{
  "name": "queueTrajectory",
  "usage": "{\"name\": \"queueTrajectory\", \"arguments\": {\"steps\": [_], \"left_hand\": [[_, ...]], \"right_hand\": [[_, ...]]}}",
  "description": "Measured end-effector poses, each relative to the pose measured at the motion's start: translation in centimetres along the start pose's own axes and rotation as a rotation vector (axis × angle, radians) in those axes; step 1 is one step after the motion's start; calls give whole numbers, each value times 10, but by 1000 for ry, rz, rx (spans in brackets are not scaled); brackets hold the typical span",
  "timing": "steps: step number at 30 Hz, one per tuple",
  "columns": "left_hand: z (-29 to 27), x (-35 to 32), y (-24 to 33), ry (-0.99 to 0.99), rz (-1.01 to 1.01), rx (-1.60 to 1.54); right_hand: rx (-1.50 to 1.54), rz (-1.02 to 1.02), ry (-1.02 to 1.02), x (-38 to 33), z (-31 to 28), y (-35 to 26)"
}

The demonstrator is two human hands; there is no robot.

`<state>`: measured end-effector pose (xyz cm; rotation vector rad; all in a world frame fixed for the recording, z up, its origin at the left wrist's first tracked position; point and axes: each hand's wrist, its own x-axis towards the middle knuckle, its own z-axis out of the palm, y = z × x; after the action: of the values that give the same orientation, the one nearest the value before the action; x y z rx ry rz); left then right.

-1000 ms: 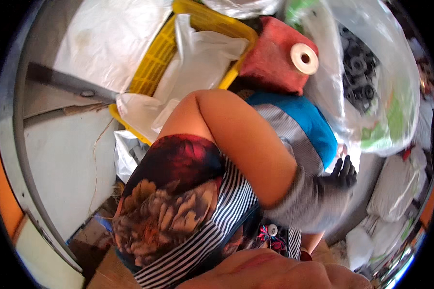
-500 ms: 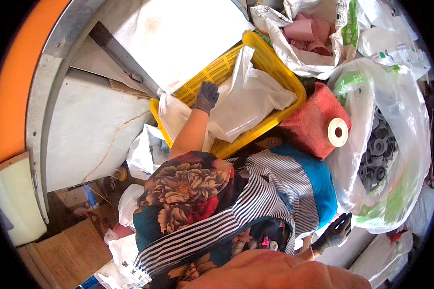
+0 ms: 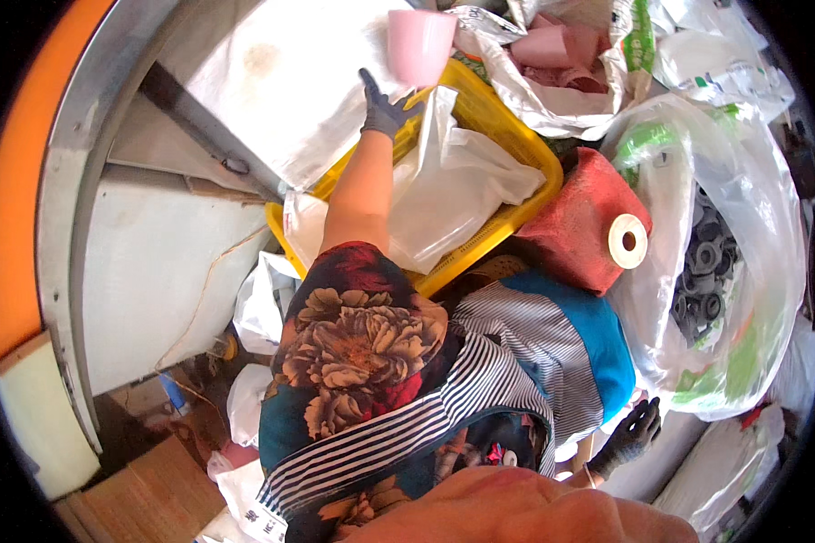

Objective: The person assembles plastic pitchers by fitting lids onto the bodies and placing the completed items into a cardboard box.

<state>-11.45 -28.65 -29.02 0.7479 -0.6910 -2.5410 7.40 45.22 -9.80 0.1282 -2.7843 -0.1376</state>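
My left hand (image 3: 387,109), in a dark grey glove, reaches over the far left side of a yellow perforated basket (image 3: 493,109). Its fingers are spread and hold nothing. Just beyond the fingertips is a pink cup-shaped piece (image 3: 420,49), wider at the top, in front of a white sheet-like surface (image 3: 281,72). Whether the cup rests on anything I cannot tell. White plastic sheeting (image 3: 466,185) lines the basket. Low on the right, my gloved right hand (image 3: 628,438) is stretched out with nothing in it, near a large clear bag's lower edge.
A white sack (image 3: 552,107) with pink pieces (image 3: 561,54) stands at the far right of the basket. The clear bag (image 3: 761,271) holds grey ring-like parts (image 3: 702,271). Between them and me sits a red block (image 3: 575,222) with a pale roll (image 3: 628,242). A metal frame (image 3: 59,226) curves along the left.
My left hand has moved up and away from the basket's inside, its fingers opening wide. The pink cup has come into view beside it. My right hand stays in nearly the same place.
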Motion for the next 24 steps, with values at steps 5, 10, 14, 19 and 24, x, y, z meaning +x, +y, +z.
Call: {"name": "queueTrajectory", "arguments": {"steps": [5, 10, 14, 19, 24], "left_hand": [[-28, 48, -78, -2, 60, 556], [-5, 21, -89, 148, 306, -10], [-3, -30, -66, 297, 542, -16], [132, -213, -13, -355, 716, 1263], [200, -323, -53, -1324, 1159, 1803]], "right_hand": [[-9, -9, -40, 0, -7, 1], [-9, 35, -55, -8, -20, 4], [92, 14, -88, 4, -14, -9], [266, -162, -44, 43, -18, -85], [681, -384, -137, 94, -42, -173]]}}
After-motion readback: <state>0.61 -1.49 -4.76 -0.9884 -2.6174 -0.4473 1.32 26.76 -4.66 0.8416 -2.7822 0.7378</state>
